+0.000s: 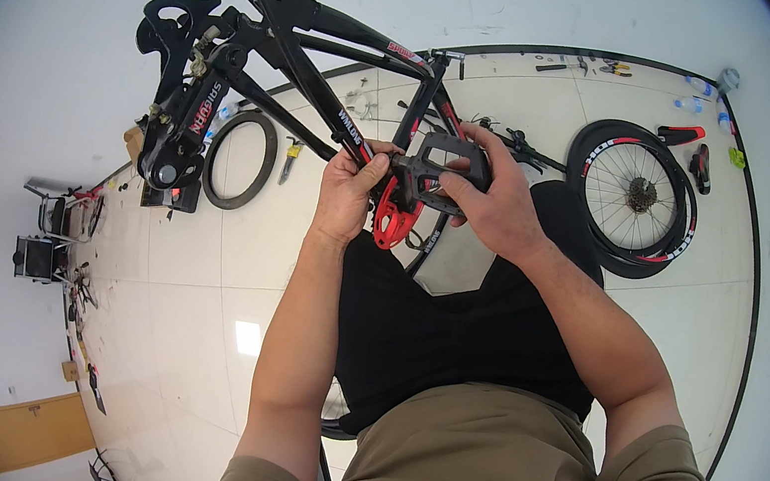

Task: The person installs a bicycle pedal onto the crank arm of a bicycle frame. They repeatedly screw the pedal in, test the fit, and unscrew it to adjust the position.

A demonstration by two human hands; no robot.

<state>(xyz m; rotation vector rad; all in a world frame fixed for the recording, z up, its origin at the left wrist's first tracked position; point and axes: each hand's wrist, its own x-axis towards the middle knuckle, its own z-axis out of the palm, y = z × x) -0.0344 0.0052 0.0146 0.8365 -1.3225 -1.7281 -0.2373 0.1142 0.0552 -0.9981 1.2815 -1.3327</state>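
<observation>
- Here, the right hand (502, 199) has its grip round a black, open-centred pedal (478, 165) beside the black-and-red bicycle frame (322, 98).
- The left hand (345, 198) touches near the frame, hold unclear.

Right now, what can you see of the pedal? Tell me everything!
The pedal is black and boxy, with open gaps in its body; it looks like plastic. The right hand grips its outer end, beside the bike frame. The left hand is close to its inner end; I can't tell whether they touch.
</observation>
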